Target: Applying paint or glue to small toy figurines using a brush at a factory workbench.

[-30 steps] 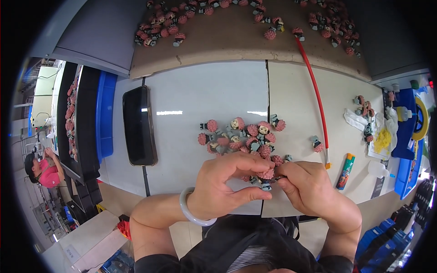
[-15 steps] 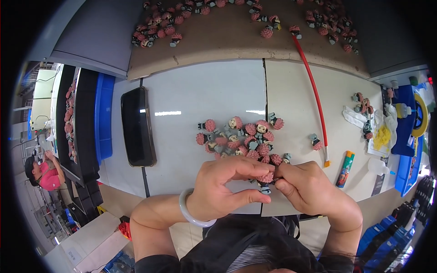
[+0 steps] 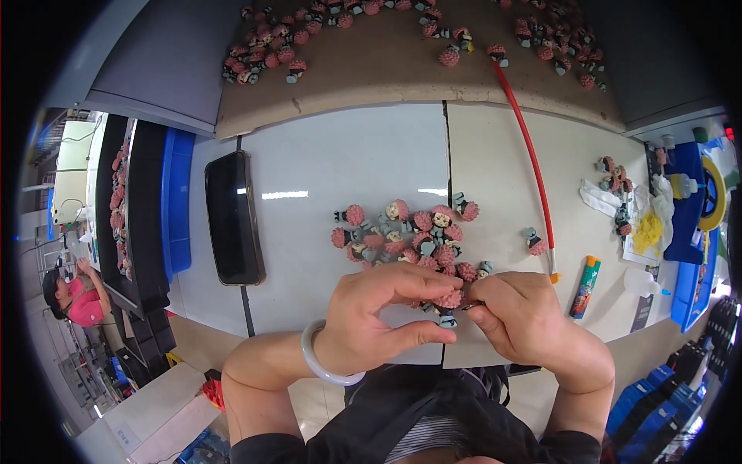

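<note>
Small pink-haired figure (image 3: 447,302) pinched between both hands, low in the centre of the frame.

The left hand (image 3: 376,317) grips it between thumb and forefinger; the right hand (image 3: 523,313) pinches it from the other side, perhaps with a thin tool, too small to tell; just above lies a pile of figures (image 3: 410,236) on the white table (image 3: 325,166); a black phone (image 3: 233,218) lies at centre left; a red rod (image 3: 529,155) slants at upper right.

White table (image 3: 325,155), two panels with a seam down the middle. Brown board (image 3: 402,77) along far edge. Blue bins (image 3: 179,201) and black trays (image 3: 143,224) off left edge. Another person (image 3: 73,294) seated lower left.
</note>
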The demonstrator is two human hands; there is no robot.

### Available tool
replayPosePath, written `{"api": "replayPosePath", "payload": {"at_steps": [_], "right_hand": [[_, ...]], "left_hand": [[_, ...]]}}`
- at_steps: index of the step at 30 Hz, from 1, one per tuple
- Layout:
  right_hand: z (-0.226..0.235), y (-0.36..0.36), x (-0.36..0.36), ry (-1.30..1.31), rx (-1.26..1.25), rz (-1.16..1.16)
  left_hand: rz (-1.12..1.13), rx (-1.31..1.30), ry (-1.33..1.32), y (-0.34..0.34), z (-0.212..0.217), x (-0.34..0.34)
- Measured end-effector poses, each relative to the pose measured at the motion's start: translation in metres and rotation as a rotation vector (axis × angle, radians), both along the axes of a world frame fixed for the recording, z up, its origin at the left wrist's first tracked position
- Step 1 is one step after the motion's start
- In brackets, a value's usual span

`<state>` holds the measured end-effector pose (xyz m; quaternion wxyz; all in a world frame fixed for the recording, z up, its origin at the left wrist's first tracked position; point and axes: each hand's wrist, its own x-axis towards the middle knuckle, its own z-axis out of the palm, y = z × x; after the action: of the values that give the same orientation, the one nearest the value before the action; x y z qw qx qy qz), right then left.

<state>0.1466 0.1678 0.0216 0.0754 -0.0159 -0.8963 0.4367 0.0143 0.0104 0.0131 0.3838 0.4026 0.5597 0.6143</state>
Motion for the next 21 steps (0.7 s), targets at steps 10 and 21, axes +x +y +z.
{"api": "replayPosePath", "payload": {"at_steps": [10, 21], "right_hand": [[0.0010, 0.0001, 0.0003, -0.023, -0.015, -0.009], [0.0017, -0.0021, -0.0011, -0.132, -0.078, 0.022]], "left_hand": [[-0.005, -0.005, 0.050, 0.0014, 0.0016, -0.0016], [-0.020, -0.016, 0.091, 0.0002, -0.0004, -0.0031]]}}
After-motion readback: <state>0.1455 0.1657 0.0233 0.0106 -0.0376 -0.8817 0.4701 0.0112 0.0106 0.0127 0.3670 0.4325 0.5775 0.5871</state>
